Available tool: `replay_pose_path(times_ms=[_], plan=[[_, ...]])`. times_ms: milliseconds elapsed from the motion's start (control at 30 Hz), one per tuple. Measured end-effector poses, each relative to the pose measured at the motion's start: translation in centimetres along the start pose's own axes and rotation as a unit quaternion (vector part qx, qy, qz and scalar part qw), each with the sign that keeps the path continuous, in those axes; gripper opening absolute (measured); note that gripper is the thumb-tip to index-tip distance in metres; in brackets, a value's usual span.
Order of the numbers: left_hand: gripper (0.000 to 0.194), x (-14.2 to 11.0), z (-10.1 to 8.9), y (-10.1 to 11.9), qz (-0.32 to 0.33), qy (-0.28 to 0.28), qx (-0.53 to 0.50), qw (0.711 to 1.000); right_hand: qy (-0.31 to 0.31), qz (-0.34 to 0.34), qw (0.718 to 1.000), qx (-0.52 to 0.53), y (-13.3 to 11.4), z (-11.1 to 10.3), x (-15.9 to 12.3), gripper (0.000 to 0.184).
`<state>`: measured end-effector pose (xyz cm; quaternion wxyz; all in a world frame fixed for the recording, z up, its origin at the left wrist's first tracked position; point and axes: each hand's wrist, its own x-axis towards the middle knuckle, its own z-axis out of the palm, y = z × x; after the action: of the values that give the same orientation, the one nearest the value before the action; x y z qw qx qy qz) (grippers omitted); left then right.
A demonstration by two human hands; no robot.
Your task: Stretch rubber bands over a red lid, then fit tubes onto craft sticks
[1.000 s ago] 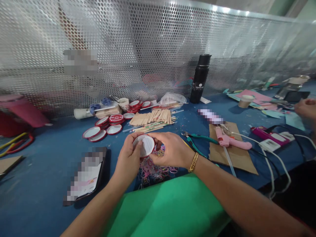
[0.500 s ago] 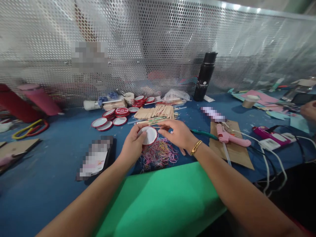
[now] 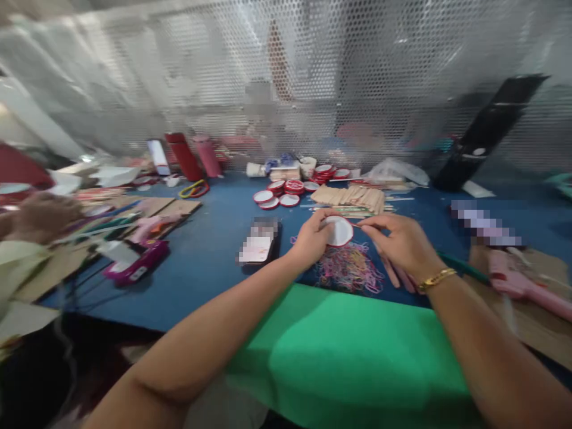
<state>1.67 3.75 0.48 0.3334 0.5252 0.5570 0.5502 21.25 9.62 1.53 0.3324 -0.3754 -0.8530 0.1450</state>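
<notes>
My left hand [image 3: 316, 238] pinches a round jar lid [image 3: 339, 231] with a red rim, its white inside facing me. Just right of it, my right hand [image 3: 395, 241], with a gold bracelet at the wrist, has thumb and forefinger closed on a thin strip that reaches toward the lid's edge; what it is stays too small to make out. Below both hands lies a loose heap of colourful rubber bands [image 3: 351, 268]. Flat wooden craft sticks [image 3: 348, 195] are piled behind them, and several more lids [image 3: 289, 201] lie to the left of that pile.
A phone [image 3: 259, 241] lies left of my hands. To the right are a pink glue gun [image 3: 513, 277] on cardboard and a black bottle [image 3: 487, 134]. At far left another person's hand [image 3: 44, 217] is near a purple device [image 3: 136, 262]. A perforated metal panel [image 3: 214, 71] closes the back.
My view has turned to the left, so the table's left side and another person's hand now show. The lid stays in my left hand; my right hand has drawn slightly away from it.
</notes>
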Motion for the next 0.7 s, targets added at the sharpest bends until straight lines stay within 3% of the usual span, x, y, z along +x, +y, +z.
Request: replay_pose_path(times_ms=[233, 467, 700], plan=[[0.027, 0.5, -0.5, -0.3, 0.011, -0.007, -0.024, 1.000, -0.058, 0.006, 0.998, -0.011, 0.0, 0.4, 0.4, 0.019], [0.028, 0.8, -0.8, -0.9, 0.010, 0.010, -0.010, 1.000, -0.131, -0.021, 0.985, -0.107, 0.0, 1.9, 0.7, 0.021], [0.030, 0.8, -0.8, -0.7, 0.010, 0.015, 0.000, 1.000, -0.141, -0.003, 0.981, -0.129, 0.0, 2.8, 0.8, 0.017]])
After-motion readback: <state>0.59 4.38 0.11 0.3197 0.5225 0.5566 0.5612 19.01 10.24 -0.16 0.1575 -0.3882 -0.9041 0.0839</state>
